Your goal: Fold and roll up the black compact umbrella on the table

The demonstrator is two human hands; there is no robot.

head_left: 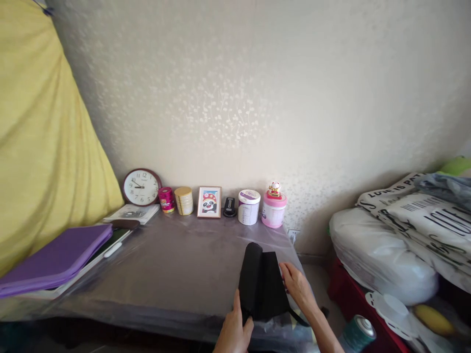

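A black fabric roll with a flat flap opened out to its right lies near the table's front right corner. A thin black strap trails from the flap toward the right. My left hand grips the near end of the roll, thumb and fingers closed around it. My right hand pinches at the right edge of the flap with bent fingers. A bit of pinkish red shows by its fingertips, too small to make out.
Along the wall stand a clock, a magenta tin, a yellow-lidded jar, a panda picture frame, a black device, a white tub and a pink tub. Purple folder at left; spray can right.
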